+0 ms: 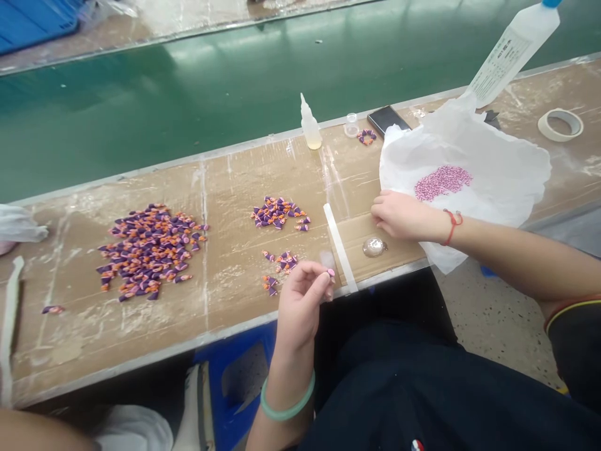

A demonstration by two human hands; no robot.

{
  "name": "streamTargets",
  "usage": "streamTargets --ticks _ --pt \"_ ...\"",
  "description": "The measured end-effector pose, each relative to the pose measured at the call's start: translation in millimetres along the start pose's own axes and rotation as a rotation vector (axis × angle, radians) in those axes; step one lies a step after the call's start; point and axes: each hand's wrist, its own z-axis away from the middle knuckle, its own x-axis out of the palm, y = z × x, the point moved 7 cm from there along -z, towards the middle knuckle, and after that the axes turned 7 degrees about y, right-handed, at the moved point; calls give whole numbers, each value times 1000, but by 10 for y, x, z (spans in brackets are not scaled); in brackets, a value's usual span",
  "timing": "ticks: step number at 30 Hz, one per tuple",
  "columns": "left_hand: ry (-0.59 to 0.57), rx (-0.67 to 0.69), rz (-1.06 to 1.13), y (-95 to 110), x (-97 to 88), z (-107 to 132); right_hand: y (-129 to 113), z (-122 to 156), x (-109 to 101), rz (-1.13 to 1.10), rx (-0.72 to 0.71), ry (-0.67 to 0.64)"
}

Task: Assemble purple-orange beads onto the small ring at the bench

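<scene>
My left hand point(303, 297), with a green bangle on its wrist, pinches a small pink piece point(331, 272) between thumb and forefinger near the table's front edge. Just behind it lie a few small purple, orange and pink figures point(284, 261). My right hand point(404, 216), fingers curled together, rests low over the table at the left edge of a white sheet point(507, 163); whatever its fingertips hold is hidden. On that sheet is a heap of tiny pink pieces point(444, 181). Close below the right hand sits a small clear, shiny blob point(374, 247).
A white strip point(340, 247) lies between my hands. Further left are a small pile point(277, 213) and a large pile point(150, 250) of figures. A dropper bottle point(310, 125), phone point(387, 119), big white bottle point(514, 53) and tape roll point(560, 125) stand behind. Another person's arm shows lower left.
</scene>
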Motion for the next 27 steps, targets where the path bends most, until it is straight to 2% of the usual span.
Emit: streamTargets --ticks 5,7,11,13,17,21,23,27 --pt "-10 15 -3 -21 -21 3 71 52 -80 -101 50 7" --pt "-28 48 -26 19 45 -12 66 128 -181 -294 82 45" --pt "-107 197 -159 227 377 -45 -124 350 -393 -885 73 145" --pt "-136 315 -234 359 570 -41 -255 451 -461 -989 33 210" --pt "-141 506 -301 509 801 22 -449 572 -542 -910 -72 415" --pt "-122 589 -317 523 823 76 -516 617 -602 -736 -104 589" --pt "-126 632 -335 540 820 89 -534 632 -641 -684 -111 631" --pt "-156 768 -401 631 843 123 -569 653 -670 -666 -114 620"
